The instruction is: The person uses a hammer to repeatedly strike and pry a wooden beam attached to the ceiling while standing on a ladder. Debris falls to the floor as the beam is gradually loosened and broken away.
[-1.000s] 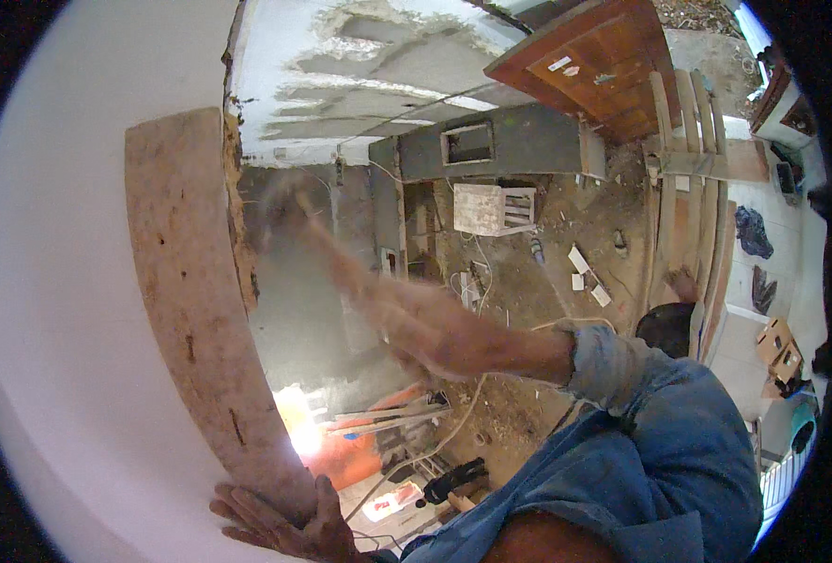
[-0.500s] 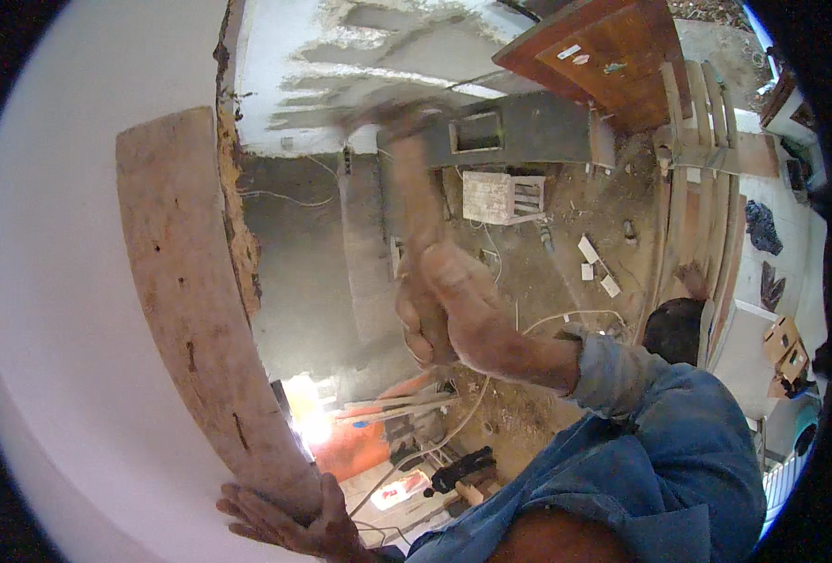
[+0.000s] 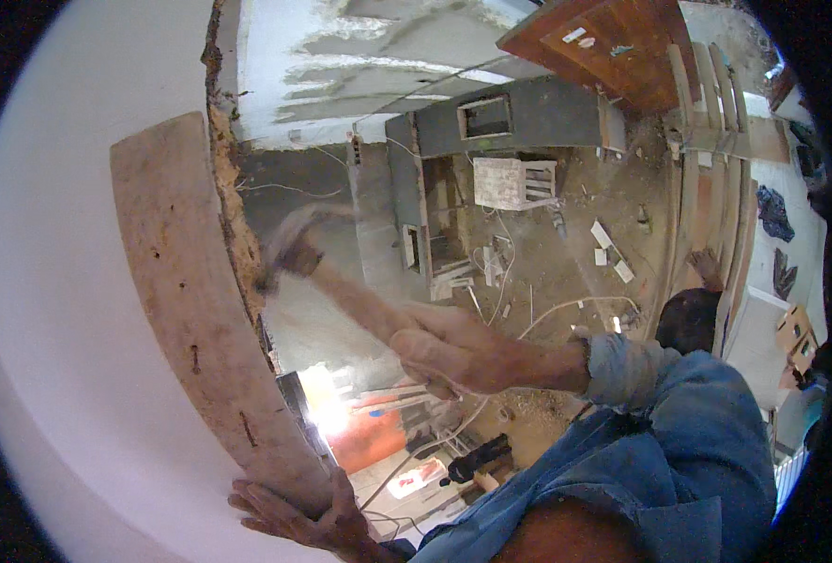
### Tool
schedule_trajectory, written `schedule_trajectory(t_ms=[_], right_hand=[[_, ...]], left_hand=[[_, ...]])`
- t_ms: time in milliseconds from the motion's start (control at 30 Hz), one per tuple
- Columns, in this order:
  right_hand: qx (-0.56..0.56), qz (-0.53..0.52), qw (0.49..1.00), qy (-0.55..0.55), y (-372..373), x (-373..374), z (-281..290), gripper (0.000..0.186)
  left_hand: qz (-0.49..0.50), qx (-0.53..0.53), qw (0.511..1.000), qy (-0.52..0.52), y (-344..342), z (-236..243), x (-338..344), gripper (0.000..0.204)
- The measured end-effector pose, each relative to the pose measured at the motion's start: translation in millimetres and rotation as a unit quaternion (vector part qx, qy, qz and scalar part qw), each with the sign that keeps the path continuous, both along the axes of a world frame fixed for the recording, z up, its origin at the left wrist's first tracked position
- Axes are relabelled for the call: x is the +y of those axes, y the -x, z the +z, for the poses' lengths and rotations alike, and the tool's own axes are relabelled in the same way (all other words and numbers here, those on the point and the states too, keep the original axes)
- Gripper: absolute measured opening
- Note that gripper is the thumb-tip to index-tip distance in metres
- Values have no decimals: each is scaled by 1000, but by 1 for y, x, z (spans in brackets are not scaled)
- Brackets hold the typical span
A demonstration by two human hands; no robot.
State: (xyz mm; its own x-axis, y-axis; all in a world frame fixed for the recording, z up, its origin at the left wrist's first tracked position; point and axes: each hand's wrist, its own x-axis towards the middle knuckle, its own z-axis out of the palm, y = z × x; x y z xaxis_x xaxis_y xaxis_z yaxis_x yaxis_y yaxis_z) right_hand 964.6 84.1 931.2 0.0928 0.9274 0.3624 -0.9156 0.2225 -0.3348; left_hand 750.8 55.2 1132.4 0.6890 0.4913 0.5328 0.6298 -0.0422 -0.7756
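Note:
My right hand (image 3: 449, 349) is wrapped round the wooden handle of a claw hammer. The hammer's head (image 3: 296, 255), smeared by motion, is at the rough broken edge of the wall (image 3: 233, 202), just right of a long wooden board (image 3: 176, 258). Nail holes and dark slits mark this board, which lies along the white wall face. At the board's lower end, my left hand (image 3: 298, 514) presses with fingers spread on the wall side and thumb on the other, the board's end resting between them.
Down below, a whitish stool (image 3: 502, 183) stands on a dirt floor with scraps and a cable. Long planks (image 3: 702, 216) run along the right, where another person's head (image 3: 688, 319) and hand show. A brown wooden door panel (image 3: 613, 52) is at the top; a bright lamp (image 3: 327, 413) glows low.
The hammer has swung down and left from an upright raised position to the wall edge beside the board. My left hand stays at the board's lower end.

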Motion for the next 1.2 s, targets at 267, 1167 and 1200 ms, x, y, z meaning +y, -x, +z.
schedule_trajectory(t_ms=[267, 1167, 1200], right_hand=[[53, -6, 997, -52, 23, 12, -22, 42], [104, 13, 994, -38, 20, 27, -12, 44], [114, -19, 993, -26, 20, 29, -14, 44]], left_hand=[[-21, 3, 1000, -13, 4, 0, 2, 98], [-37, 21, 999, 13, 4, 4, -1, 99], [-26, 15, 1000, 11, 3, 2, -2, 100]])
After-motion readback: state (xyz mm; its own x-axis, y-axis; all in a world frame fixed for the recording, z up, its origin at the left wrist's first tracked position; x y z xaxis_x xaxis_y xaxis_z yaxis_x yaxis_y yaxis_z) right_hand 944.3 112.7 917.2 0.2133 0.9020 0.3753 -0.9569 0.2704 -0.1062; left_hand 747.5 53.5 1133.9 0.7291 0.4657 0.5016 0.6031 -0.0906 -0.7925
